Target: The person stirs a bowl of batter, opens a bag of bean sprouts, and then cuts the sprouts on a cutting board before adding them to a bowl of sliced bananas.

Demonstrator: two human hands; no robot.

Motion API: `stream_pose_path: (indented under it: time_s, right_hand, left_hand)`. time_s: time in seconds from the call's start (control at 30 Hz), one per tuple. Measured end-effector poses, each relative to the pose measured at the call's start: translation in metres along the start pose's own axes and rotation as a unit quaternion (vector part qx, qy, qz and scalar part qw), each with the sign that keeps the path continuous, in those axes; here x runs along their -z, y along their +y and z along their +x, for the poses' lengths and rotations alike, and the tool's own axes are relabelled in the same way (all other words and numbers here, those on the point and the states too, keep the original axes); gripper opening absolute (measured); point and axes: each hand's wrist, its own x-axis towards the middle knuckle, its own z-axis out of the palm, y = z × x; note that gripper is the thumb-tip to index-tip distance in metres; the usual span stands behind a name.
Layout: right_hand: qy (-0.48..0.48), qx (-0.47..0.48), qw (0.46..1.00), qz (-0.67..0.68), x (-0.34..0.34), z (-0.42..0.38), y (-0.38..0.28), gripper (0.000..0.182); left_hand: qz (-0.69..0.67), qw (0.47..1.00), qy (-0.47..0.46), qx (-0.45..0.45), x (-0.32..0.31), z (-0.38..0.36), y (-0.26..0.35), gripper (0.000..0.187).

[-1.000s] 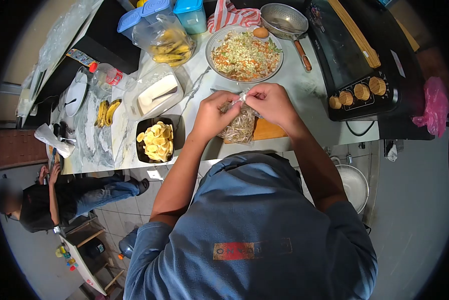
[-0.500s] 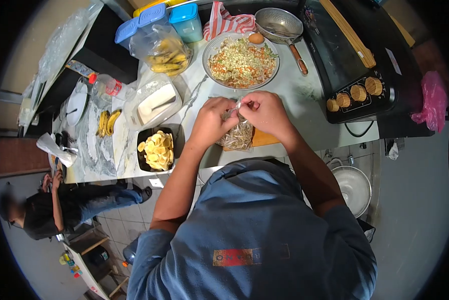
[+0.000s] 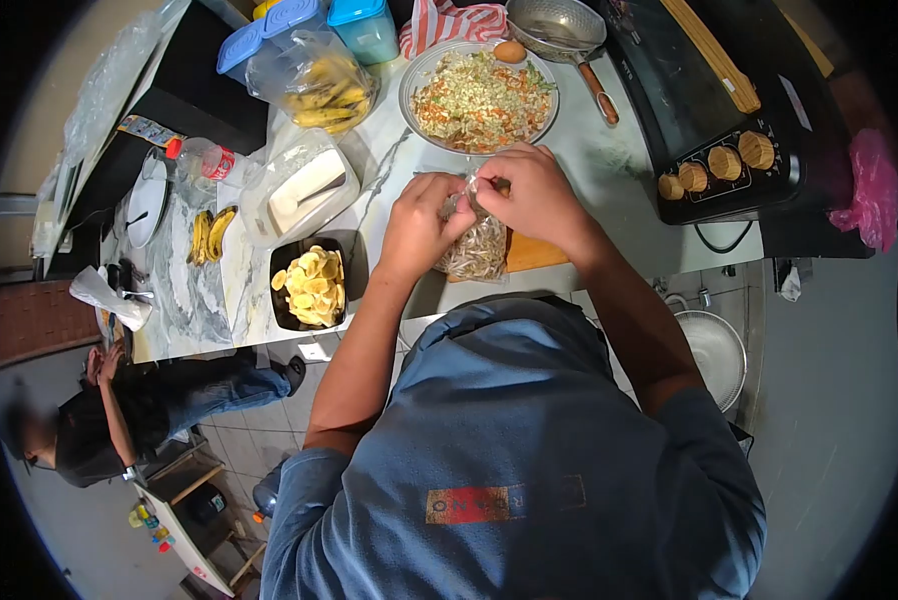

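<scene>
A clear plastic bag (image 3: 481,250) of small, thin, greyish-brown pieces, possibly dried fish, rests at the counter's front edge, partly over an orange-brown board (image 3: 535,252). My left hand (image 3: 419,225) pinches the gathered top of the bag from the left. From the other side, my right hand (image 3: 534,195) has its fingers closed on the same twisted neck. Just beyond my hands stands a round metal plate (image 3: 406,100) heaped with chopped vegetables (image 3: 484,100), and an egg (image 3: 510,52) sits at its far rim.
Left of my hands are a black bowl of sliced banana (image 3: 312,285), a plastic tub of white powder (image 3: 304,205) and a bag of bananas (image 3: 324,95). A pan (image 3: 557,28) and an oven (image 3: 714,110) stand right. Another person (image 3: 109,420) stands at far left.
The view has shifted, so the counter things sit slightly higher in the picture. My fingers have moved a little at the bag's neck, which now stands more visibly between them.
</scene>
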Motion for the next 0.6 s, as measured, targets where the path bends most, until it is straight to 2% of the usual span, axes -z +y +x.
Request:
stream_pose_path:
  time_s: [0.13, 0.2, 0.33, 0.4, 0.5, 0.53, 0.6]
  right_hand:
    - [-0.016, -0.054, 0.996, 0.062, -0.003, 0.0, 0.002, 0.016]
    - [-0.019, -0.087, 0.993, 0.076, -0.003, -0.001, -0.001, 0.016]
    - [-0.041, -0.141, 0.984, 0.103, -0.002, -0.002, -0.004, 0.02]
    - [-0.045, -0.154, 0.981, 0.114, 0.0, -0.002, -0.006, 0.02]
    - [-0.059, -0.177, 0.975, 0.12, 0.001, -0.002, -0.008, 0.019]
    - [-0.048, -0.17, 0.973, 0.146, 0.0, -0.003, -0.007, 0.019]
    - [-0.037, -0.163, 0.971, 0.172, -0.001, -0.004, -0.008, 0.019]
  left_hand:
    - [-0.024, 1.0, 0.003, 0.02, 0.006, 0.0, 0.001, 0.021]
    - [-0.04, 0.999, -0.009, -0.004, 0.011, 0.002, 0.001, 0.014]
    - [-0.006, 0.999, -0.005, -0.037, 0.014, 0.003, -0.002, 0.015]
    - [-0.076, 0.992, -0.037, 0.09, 0.018, 0.006, 0.013, 0.017]
    - [-0.078, 0.992, -0.035, 0.095, 0.017, 0.006, 0.013, 0.018]
    - [-0.078, 0.992, -0.035, 0.094, 0.015, 0.005, 0.01, 0.018]
    - [-0.019, 0.999, -0.016, 0.026, 0.011, 0.004, 0.001, 0.017]
